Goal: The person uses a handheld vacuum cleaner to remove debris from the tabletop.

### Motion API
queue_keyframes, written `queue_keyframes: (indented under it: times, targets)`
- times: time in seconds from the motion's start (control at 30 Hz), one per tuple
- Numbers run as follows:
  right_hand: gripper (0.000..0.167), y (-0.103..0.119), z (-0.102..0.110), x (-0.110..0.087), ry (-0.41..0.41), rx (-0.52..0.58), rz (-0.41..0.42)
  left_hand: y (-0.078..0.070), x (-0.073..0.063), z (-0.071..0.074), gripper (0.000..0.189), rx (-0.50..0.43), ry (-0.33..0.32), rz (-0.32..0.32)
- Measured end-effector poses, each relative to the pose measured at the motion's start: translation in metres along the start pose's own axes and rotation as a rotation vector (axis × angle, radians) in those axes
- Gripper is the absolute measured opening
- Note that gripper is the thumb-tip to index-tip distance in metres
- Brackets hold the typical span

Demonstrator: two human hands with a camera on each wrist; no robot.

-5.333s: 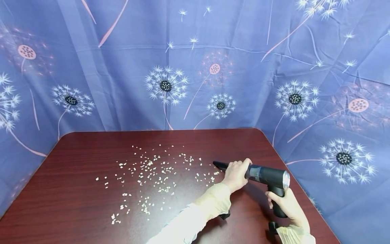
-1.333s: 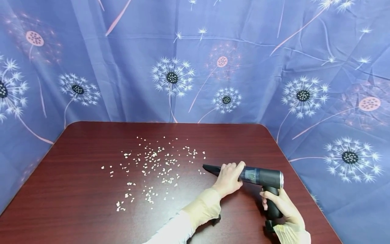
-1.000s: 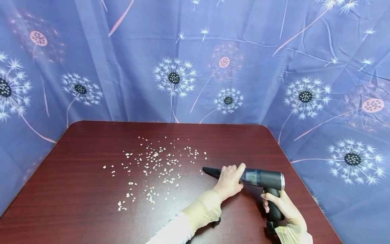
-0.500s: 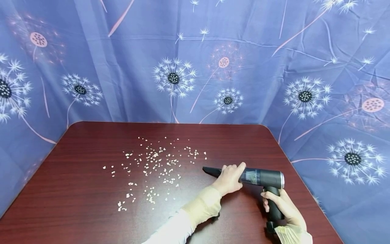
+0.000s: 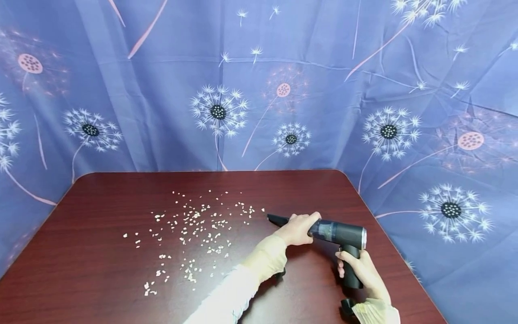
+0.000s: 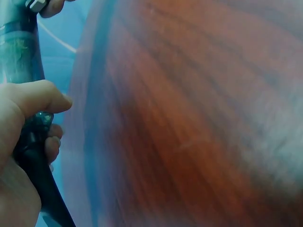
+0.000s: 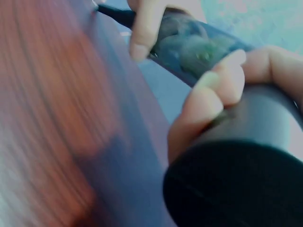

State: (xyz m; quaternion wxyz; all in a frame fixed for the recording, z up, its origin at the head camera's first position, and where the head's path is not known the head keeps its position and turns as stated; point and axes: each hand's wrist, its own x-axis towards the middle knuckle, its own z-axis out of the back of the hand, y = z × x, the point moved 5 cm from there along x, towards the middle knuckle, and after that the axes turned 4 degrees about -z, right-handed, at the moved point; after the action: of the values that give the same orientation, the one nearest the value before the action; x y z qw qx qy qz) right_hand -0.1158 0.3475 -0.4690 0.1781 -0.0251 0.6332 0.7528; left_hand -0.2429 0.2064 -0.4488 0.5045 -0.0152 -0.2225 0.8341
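two grips hold the vacuum (image 5: 350,234), right of the bits (image 5: 197,215) on the surface (image 5: 101,270): the left grip (image 5: 297,229) wraps its front, the right grip (image 5: 366,272) its handle (image 5: 353,281). its long axis runs left to right, nozzle (image 5: 277,219) pointing left and slightly far. the step in hand looks like sucking up bits; the next move likely calls for steering left.

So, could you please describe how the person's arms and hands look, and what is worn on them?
The left hand and the right hand wear no gloves. The left sleeve is white, ending in a pale yellow cuff; the right cuff is also pale yellow, and wrinkled. A small black piece shows beside each.
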Motion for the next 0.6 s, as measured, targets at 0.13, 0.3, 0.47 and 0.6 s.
queue_keyframes:
  times: [0.13,0.3,0.47,0.6]
  targets:
    - [0.014,0.000,-0.008,0.004,-0.024,0.037,-0.012,0.009,0.003,0.002,0.056,-0.015,0.006,-0.021]
    - [0.012,0.001,-0.015,0.008,-0.051,0.077,-0.028,0.018,0.007,0.003,0.052,-0.023,0.001,-0.025]
    - [0.011,-0.001,-0.023,0.010,-0.057,0.127,-0.054,0.024,0.008,0.004,0.051,-0.036,-0.002,-0.032]
    - [0.010,-0.004,-0.029,0.011,-0.056,0.163,-0.085,0.027,0.005,0.004,0.051,-0.035,-0.009,-0.028]
